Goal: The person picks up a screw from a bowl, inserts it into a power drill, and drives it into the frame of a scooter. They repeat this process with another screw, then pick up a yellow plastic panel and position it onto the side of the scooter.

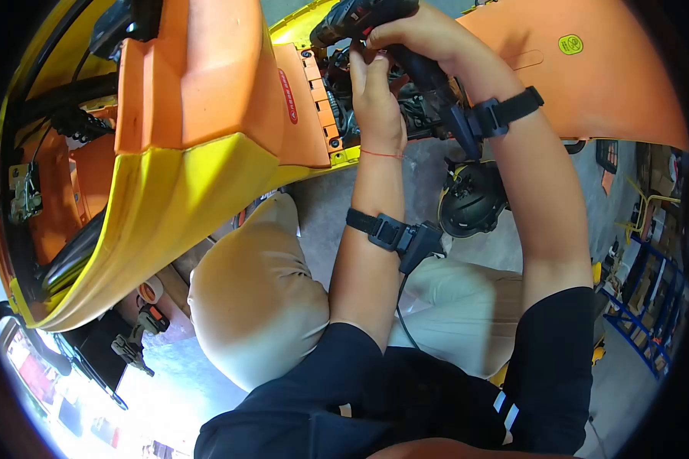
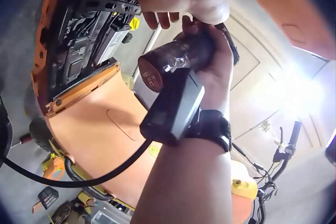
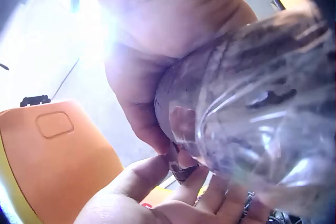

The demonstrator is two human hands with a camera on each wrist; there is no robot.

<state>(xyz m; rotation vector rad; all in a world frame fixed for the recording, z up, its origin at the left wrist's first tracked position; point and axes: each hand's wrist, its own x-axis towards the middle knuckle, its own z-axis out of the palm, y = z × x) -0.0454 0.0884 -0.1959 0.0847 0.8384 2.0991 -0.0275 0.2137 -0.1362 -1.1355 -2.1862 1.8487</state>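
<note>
A black cordless drill (image 1: 360,17) is held up against the open compartment (image 1: 337,107) of an orange vehicle body. My right hand (image 1: 417,37) grips its handle, seen from below as a dark drill body (image 2: 176,58) with its battery foot (image 2: 172,109) by my wrist. My left hand (image 1: 375,92) reaches up beneath the drill's nose, and its fingertips (image 1: 360,60) pinch the bit at the chuck. In the right wrist view the drill (image 3: 252,103) fills the frame, blurred, with my left hand (image 3: 157,192) cupped under the short bit (image 3: 184,170).
Orange and yellow body panels (image 1: 199,115) hang over my knees. Black parts and wiring show in the opened bay (image 2: 89,40). A black helmet (image 1: 471,200) lies on the concrete floor, a tape roll (image 1: 151,289) and tools at the left, a blue rack (image 1: 651,306) at the right.
</note>
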